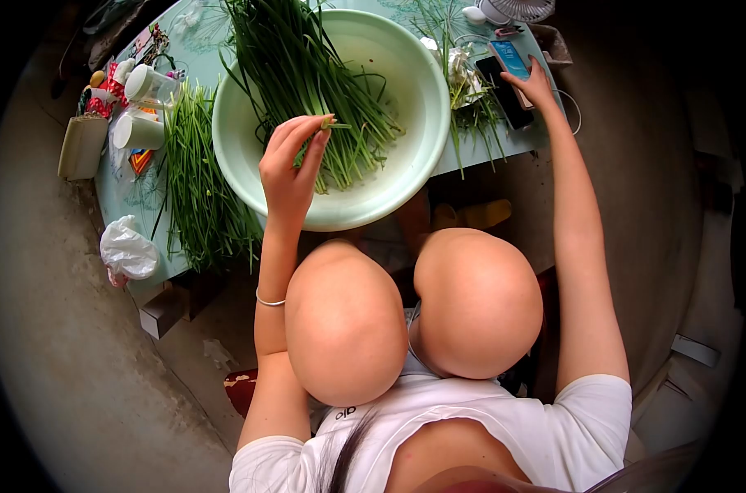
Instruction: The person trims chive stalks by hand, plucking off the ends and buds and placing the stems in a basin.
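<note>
Between the thumb and fingertips of my left hand [291,164] is a short piece of green chive stalk [338,126]. That hand is over the near rim of a large pale green basin [426,140]. Inside the basin lies a big bundle of long green chives [307,78], cut ends toward me. My right hand [535,88] grips the edge of a phone [509,57] with a lit screen, thumb across its lower part. Beside it, a black phone [504,94] lies on the table.
More chives [200,181] lie left of the basin, hanging over the edge of the patterned table [135,193]. Jars [147,86], a cup [137,131] and a crumpled white bag [129,248] stand left. A small fan [521,8] and a white cable [578,115] are right. My knees are below the basin.
</note>
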{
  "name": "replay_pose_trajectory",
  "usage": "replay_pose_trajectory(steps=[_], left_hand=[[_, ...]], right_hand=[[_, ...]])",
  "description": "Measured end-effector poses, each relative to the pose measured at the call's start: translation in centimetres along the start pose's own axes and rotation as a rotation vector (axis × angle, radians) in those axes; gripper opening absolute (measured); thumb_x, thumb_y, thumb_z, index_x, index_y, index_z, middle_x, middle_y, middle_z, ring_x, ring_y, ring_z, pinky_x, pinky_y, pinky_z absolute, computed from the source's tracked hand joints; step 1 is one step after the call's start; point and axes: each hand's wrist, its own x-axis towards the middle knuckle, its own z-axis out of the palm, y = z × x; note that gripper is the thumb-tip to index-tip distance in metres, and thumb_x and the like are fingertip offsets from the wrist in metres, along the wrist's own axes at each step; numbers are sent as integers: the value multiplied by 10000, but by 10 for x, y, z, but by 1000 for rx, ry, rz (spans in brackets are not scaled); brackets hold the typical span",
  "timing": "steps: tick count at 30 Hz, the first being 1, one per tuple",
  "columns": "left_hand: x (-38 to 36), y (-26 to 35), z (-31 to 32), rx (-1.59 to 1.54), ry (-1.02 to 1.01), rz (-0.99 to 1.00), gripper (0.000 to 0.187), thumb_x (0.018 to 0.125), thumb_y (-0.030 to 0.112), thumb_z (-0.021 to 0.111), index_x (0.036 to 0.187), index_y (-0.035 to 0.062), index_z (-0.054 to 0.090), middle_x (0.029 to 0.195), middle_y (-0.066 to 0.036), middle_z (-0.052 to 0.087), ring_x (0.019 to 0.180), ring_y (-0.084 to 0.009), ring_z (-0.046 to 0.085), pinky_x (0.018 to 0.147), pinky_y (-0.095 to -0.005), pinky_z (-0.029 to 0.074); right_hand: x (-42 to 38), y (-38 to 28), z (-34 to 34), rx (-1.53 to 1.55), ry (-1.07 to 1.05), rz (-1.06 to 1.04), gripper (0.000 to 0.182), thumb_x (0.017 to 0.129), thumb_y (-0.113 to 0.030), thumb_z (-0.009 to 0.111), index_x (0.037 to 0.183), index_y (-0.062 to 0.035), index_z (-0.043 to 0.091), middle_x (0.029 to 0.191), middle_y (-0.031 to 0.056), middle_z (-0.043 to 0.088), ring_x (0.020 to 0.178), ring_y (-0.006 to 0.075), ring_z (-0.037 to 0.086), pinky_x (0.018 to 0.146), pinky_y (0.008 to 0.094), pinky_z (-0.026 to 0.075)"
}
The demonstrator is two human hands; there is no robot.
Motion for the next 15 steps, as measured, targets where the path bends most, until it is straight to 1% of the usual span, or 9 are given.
replay_pose_trajectory(steps=[4, 6, 7, 8, 9, 10, 11, 12, 15], left_hand=[[-2, -2, -1, -52, -6, -41, 169, 810, -24, 634, 976, -10, 660, 901, -100, 660, 843, -181, 626, 745, -274, 492], [-3, 0, -3, -122, -71, -96, 184, 875, 5, 586, 1048, -31, 636, 925, -97, 651, 842, -148, 611, 753, -258, 478], [-4, 0, -2, -117, -72, -97, 184, 875, 5, 586, 1048, -31, 636, 925, -97, 651, 842, -148, 611, 753, -258, 478], [-5, 2, 0, -283, -34, -244, 201, 884, 14, 580, 1076, -30, 620, 920, -95, 647, 829, -142, 609, 737, -255, 479], [-5, 3, 2, -450, 5, -389, 220, 893, 23, 574, 1104, -30, 603, 914, -93, 643, 816, -137, 607, 722, -251, 479], [-1, 9, 1, -521, -6, -408, 248, 901, 52, 576, 1138, -20, 575, 885, -80, 634, 775, -122, 597, 674, -241, 481], [2, 14, -1, -519, -6, -407, 248, 901, 52, 576, 1138, -20, 575, 885, -80, 634, 775, -122, 597, 674, -241, 481], [4, 19, -5, -569, -14, -474, 243, 891, 53, 589, 1123, -20, 577, 875, -71, 636, 770, -114, 600, 694, -240, 490], [11, 35, -15, -614, -1, -529, 230, 878, 53, 603, 1099, -8, 578, 847, -59, 633, 743, -98, 595, 681, -235, 506]], right_hand=[[-4, -25, -6, -142, 119, 17, 945, 696, -657, 635, 1361, -45, 360, 1367, 204, 400, 1237, 371, 405, 1015, 436, 340], [-23, -92, -48, 344, 374, -157, 654, 834, -530, 569, 1243, -25, 498, 1293, 172, 495, 1166, 306, 492, 986, 410, 370], [-34, -125, -63, 624, 221, -185, 550, 880, -441, 538, 1211, -3, 516, 1245, 152, 535, 1145, 273, 515, 985, 381, 380], [-47, -158, -75, 902, 61, -210, 450, 926, -353, 507, 1178, 19, 535, 1197, 131, 576, 1125, 240, 539, 983, 351, 391], [-63, -191, -86, 982, -82, -278, 391, 936, -329, 492, 1139, -3, 565, 1114, 115, 618, 1049, 215, 579, 945, 348, 416], [-83, -223, -96, 1056, -227, -345, 341, 946, -304, 476, 1101, -24, 595, 1031, 99, 661, 973, 189, 619, 908, 344, 442], [-104, -254, -103, 1157, -461, -338, 338, 956, -250, 447, 1141, 8, 564, 1073, 136, 639, 984, 217, 621, 948, 345, 450], [-119, -277, -103, 1252, -626, -384, 337, 961, -239, 441, 1141, 18, 563, 1055, 144, 644, 939, 227, 639, 909, 344, 478], [-153, -320, -93, 1281, -761, -416, 309, 969, -224, 461, 1087, 39, 573, 974, 121, 648, 893, 187, 638, 816, 307, 502]])
